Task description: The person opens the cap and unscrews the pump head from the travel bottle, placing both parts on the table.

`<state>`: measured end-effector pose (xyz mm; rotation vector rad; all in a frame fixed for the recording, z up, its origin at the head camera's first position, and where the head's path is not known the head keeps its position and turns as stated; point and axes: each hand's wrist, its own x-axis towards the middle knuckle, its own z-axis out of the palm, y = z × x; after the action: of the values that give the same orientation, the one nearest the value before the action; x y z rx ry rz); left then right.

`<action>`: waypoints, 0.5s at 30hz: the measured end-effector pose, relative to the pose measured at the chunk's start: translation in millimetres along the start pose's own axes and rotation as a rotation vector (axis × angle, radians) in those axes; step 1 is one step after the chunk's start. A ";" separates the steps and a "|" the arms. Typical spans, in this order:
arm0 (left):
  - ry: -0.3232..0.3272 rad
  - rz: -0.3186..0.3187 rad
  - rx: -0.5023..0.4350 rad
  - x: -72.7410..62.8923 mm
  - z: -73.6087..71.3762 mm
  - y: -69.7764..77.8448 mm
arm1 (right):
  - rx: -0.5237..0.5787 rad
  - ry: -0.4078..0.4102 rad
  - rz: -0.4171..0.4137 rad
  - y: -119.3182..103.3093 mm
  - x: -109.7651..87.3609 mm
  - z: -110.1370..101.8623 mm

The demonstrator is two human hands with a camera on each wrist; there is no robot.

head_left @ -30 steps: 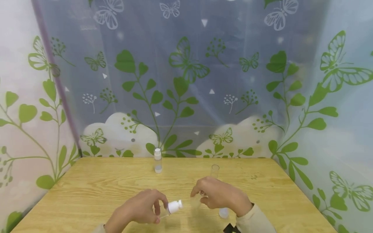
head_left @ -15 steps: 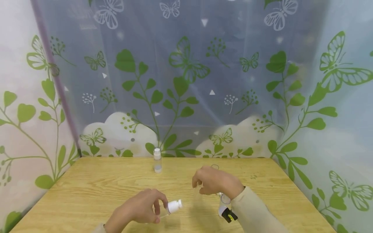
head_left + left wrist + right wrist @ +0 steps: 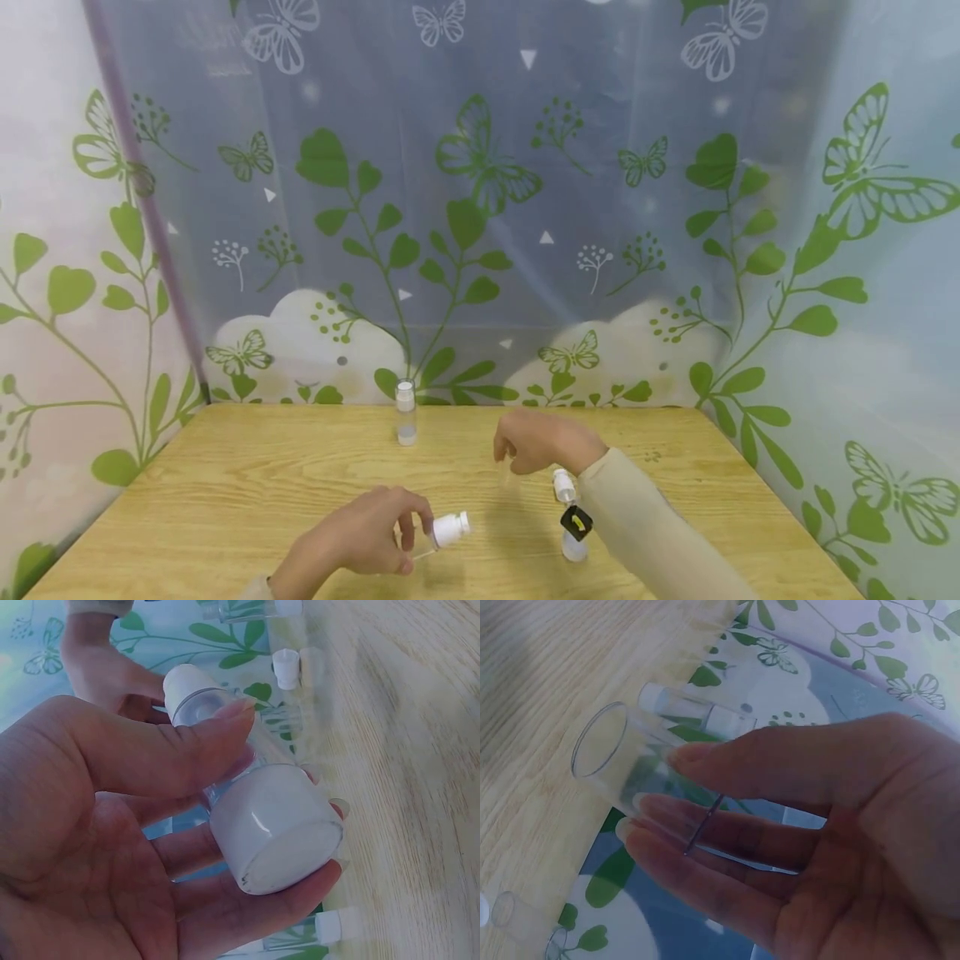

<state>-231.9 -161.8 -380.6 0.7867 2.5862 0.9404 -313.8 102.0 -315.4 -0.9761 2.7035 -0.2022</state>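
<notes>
My left hand (image 3: 367, 533) grips a clear pump bottle (image 3: 279, 829), tilted on its side, with a white base and a white pump top (image 3: 450, 530) pointing right. In the left wrist view its base faces the camera, thumb on one side and fingers round the other. Farther back and to the right, my right hand (image 3: 543, 442) pinches a clear open-ended tube (image 3: 641, 776) above the table. The thumb lies on one side of the tube and the fingers on the other. In the head view the tube is barely visible below the fingertips.
A bottle with a white pump (image 3: 406, 412) stands at the table's back edge. Below my right forearm are a white pump top (image 3: 563, 485) and a white base (image 3: 574, 548), partly covered by a black wrist device (image 3: 576, 523). Another clear tube (image 3: 525, 922) stands on the table.
My right hand has moved back and up with the clear tube, away from the bottle in my left hand. The white pump top under my right forearm has come into view. My left hand stays put.
</notes>
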 end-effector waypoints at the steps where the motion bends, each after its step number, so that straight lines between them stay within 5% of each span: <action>1: -0.001 0.001 0.001 -0.1 0.1 0.1 | 0.002 -0.006 0.007 1.9 2.7 -0.3; 15: -0.007 0.016 0.021 -0.1 1.9 0.7 | -0.017 -0.044 0.165 16.6 29.5 -5.4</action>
<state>-230.8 -160.4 -381.6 0.8161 2.5914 0.9147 -347.3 95.9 -319.5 -0.7478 2.7321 -0.1251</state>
